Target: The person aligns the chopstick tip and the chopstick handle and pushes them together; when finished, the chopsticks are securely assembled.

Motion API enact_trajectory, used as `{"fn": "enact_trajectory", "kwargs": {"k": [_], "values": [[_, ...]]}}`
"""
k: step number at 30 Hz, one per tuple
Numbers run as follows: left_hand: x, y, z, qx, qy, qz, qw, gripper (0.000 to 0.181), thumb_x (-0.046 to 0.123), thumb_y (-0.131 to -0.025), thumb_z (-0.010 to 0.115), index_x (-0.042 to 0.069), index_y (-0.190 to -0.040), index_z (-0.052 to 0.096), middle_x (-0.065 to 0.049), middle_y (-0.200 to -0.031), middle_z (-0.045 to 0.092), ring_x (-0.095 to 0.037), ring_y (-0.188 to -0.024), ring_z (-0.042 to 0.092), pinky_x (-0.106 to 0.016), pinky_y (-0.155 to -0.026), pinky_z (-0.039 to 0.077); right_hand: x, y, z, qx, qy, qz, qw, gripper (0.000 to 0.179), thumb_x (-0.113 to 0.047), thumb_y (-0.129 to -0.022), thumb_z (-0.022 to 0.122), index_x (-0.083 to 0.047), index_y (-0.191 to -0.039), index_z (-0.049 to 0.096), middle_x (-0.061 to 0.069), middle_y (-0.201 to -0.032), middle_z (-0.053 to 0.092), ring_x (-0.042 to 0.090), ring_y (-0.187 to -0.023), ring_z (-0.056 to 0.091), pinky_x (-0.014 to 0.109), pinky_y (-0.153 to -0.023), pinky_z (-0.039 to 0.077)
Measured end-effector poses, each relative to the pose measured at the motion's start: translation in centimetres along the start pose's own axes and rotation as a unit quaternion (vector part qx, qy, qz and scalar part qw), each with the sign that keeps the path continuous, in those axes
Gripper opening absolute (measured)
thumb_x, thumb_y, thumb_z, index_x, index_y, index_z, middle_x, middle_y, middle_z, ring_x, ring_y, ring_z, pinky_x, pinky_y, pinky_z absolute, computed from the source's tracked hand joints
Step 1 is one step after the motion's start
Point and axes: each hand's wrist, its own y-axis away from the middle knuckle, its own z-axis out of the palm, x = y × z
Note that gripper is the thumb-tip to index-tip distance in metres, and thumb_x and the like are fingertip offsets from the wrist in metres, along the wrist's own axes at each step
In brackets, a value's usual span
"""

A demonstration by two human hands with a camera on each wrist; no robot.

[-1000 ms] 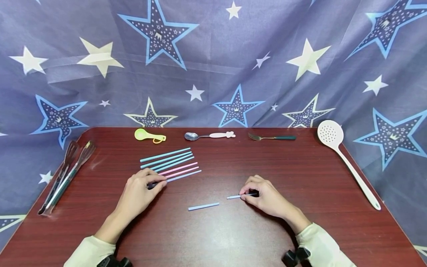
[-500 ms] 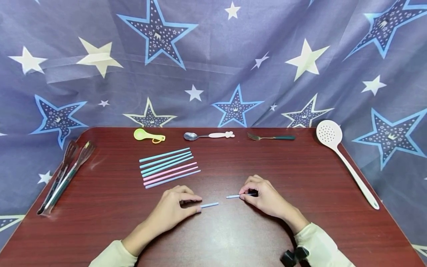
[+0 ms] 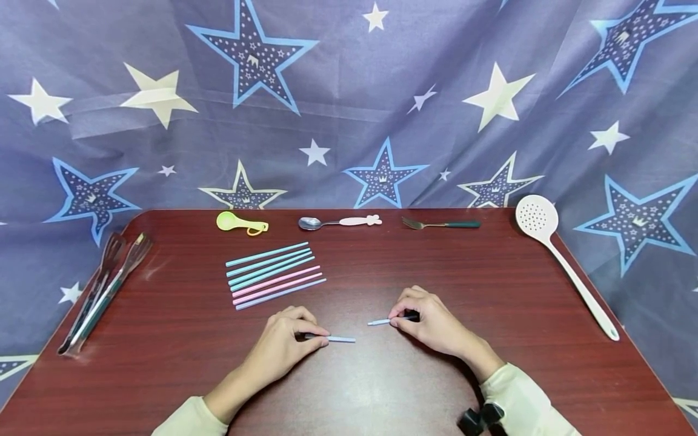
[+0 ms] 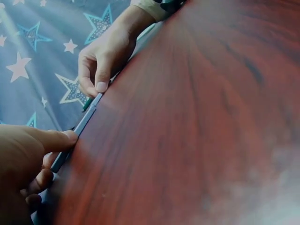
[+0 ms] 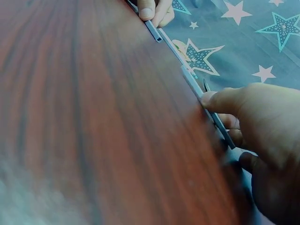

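In the head view my left hand pinches a short blue tube between thumb and fingers, low over the table. Its free end points right and looks hollow in the right wrist view. My right hand pinches another short blue tube, whose narrower tip points left. A small gap separates the two tube ends in the head view. Behind my left hand lie long thin tubes in a slanted row: several turquoise tubes, two pink tubes and a blue tube.
Along the table's back edge lie a yellow-green measuring spoon, a spoon with a white handle and a green-handled fork. A white skimmer is at the right, tongs at the left. A star-patterned cloth hangs behind.
My left hand left the row of long tubes, moved right and toward me, and took hold of the short blue tube, turning it slightly. My right hand has stayed nearly still.
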Motion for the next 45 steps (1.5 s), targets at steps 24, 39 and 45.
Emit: {"fn": "enact_trajectory", "kwargs": {"k": [24, 39, 45], "values": [[2.8, -4.7, -5.1, 0.071, 0.024, 0.024, 0.9969, 0.011, 0.012, -0.083, 0.086, 0.02, -0.091, 0.084, 0.006, -0.083, 0.078, 0.004, -0.056, 0.047, -0.012, -0.05, 0.039, -3.9, -2.6, -3.5, 0.098, -0.041, -0.034, 0.9938, 0.011, -0.001, -0.089, 0.078, -0.011, -0.094, 0.074, -0.006, -0.092, 0.066, 0.006, -0.082, 0.059, 0.015, -0.071, 0.047], [3.2, -4.5, -4.8, 0.075, 0.029, 0.026, 0.9964, 0.012, 0.012, -0.084, 0.085, 0.021, -0.092, 0.084, 0.006, -0.086, 0.079, 0.003, -0.061, 0.053, -0.013, -0.054, 0.042, -5.1, -2.7, -3.0, 0.103, -0.043, -0.043, 0.9928, 0.004, -0.006, -0.093, 0.076, -0.009, -0.094, 0.073, -0.004, -0.093, 0.066, 0.006, -0.082, 0.058, 0.015, -0.069, 0.045], [3.1, -4.5, -4.7, 0.077, 0.031, 0.039, 0.9958, 0.012, 0.011, -0.083, 0.086, 0.02, -0.092, 0.084, 0.006, -0.086, 0.079, 0.003, -0.063, 0.054, -0.012, -0.056, 0.043, -5.3, -2.8, -2.7, 0.1, -0.045, -0.044, 0.993, 0.006, -0.013, -0.097, 0.073, -0.008, -0.095, 0.074, -0.004, -0.093, 0.066, 0.006, -0.083, 0.059, 0.015, -0.071, 0.046]]}}
